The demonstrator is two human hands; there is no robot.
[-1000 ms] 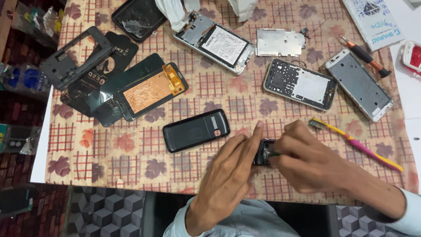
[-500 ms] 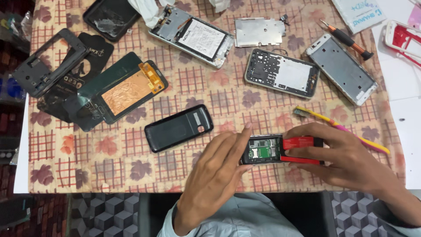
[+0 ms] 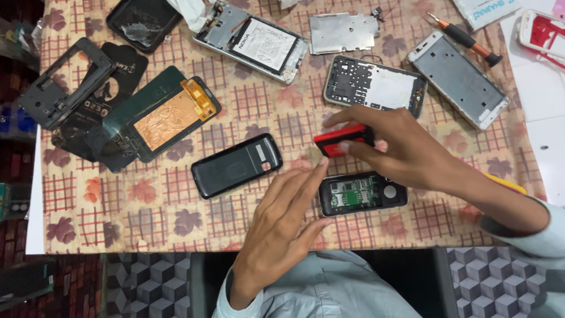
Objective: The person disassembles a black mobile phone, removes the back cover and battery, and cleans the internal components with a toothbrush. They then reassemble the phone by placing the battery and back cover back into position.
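Observation:
My right hand point(image 3: 406, 150) holds a small red and black phone part point(image 3: 343, 139) a little above the patterned tablecloth point(image 3: 118, 200). Just below it lies an opened small black phone body point(image 3: 362, 194) with a green circuit board showing. My left hand point(image 3: 282, 229) rests at that body's left end, fingers spread, the fingertips touching its edge. A black phone back cover point(image 3: 236, 165) lies to the left of my left hand.
Several dismantled phones and frames lie around: a copper-backed panel point(image 3: 170, 118), a black frame point(image 3: 65, 82), a phone with a white battery point(image 3: 253, 41), a metal plate point(image 3: 343, 32), a silver frame point(image 3: 459, 79). A screwdriver point(image 3: 465, 40) lies at the back right.
My right hand has lifted the red and black part off the small black phone body and moved it upward. The body now lies open on the cloth, my left hand steadying it.

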